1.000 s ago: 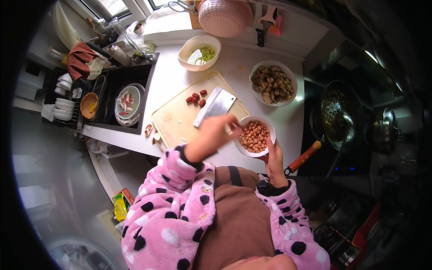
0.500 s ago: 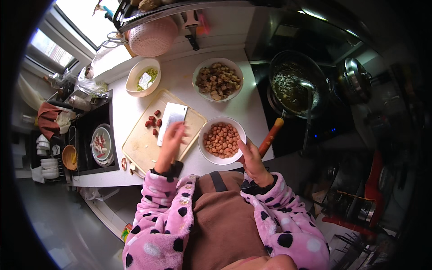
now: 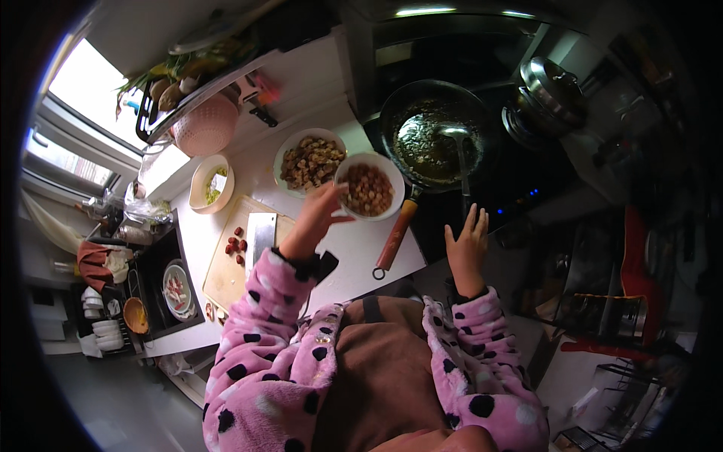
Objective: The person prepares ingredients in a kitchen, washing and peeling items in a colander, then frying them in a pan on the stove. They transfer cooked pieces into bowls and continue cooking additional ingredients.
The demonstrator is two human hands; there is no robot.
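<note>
Bowl of nuts just right of left hand, which is clamped on its rim; right hand free, fingers apart; ladle just ahead of it, lying in wok

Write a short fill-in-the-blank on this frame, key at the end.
1. The bowl in the left hand, with reddish-brown pieces inside, is coloured ____.
2. On the cutting board, the cleaver lies to the ____ of the red dates in the picture.
3. The right hand, near the ladle, holds ____.

Missing words: white; right; nothing.
</note>
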